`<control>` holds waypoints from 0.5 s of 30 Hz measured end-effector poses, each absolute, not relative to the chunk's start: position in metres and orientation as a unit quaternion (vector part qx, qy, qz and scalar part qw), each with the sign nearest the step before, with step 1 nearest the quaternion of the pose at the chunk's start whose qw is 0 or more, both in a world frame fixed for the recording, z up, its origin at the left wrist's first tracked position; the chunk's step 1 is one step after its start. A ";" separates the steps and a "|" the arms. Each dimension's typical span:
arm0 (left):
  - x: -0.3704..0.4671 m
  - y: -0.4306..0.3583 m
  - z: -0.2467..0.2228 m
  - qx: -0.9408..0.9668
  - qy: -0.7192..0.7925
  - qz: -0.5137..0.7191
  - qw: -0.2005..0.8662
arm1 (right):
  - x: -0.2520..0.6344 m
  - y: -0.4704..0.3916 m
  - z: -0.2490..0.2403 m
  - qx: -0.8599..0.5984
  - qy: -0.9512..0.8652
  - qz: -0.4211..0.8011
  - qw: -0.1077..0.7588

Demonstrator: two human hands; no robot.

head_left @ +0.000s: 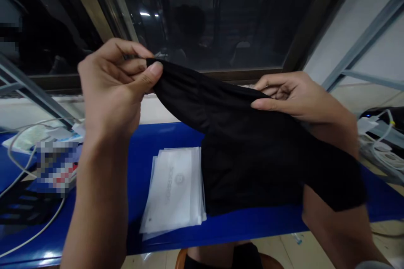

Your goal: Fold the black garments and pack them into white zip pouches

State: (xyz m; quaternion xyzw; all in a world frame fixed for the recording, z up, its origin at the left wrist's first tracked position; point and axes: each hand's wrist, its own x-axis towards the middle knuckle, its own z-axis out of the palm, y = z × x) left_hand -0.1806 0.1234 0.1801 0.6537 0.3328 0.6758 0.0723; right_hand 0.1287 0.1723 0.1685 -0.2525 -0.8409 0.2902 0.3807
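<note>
A black garment of thin, soft cloth is stretched between both hands above the table. My left hand pinches one narrow end of it between thumb and fingers, raised at the left. My right hand grips its upper edge farther right, thumb in front and fingers behind. A seam-like line runs across the narrow part. The lower part hangs down over the blue table, and another flap lies across my right forearm. Just left of the hanging cloth is a stack of translucent zip bags with grey printing.
A blue table stands against a dark window. White cables and small items lie at its left end. More cables and a black device are at the right. Slanted metal bars flank both sides.
</note>
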 end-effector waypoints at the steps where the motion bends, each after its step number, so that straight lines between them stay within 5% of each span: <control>1: -0.182 0.130 0.175 0.647 0.333 0.681 0.084 | 0.133 0.180 0.166 -0.278 -0.839 0.251 0.393; 6: -0.180 0.158 0.171 0.647 0.331 0.684 0.070 | 0.146 0.209 0.175 -0.290 -0.719 0.034 0.631; 8: -0.179 0.173 0.188 0.654 0.300 0.693 0.050 | 0.149 0.210 0.197 -0.262 -0.699 -0.030 0.664; 11: -0.178 0.199 0.227 0.682 0.305 0.661 0.074 | 0.155 0.208 0.236 -0.294 -0.750 -0.096 0.585; 15: -0.165 0.197 0.269 0.680 0.418 0.582 0.154 | 0.185 0.204 0.272 -0.446 -0.800 -0.028 0.401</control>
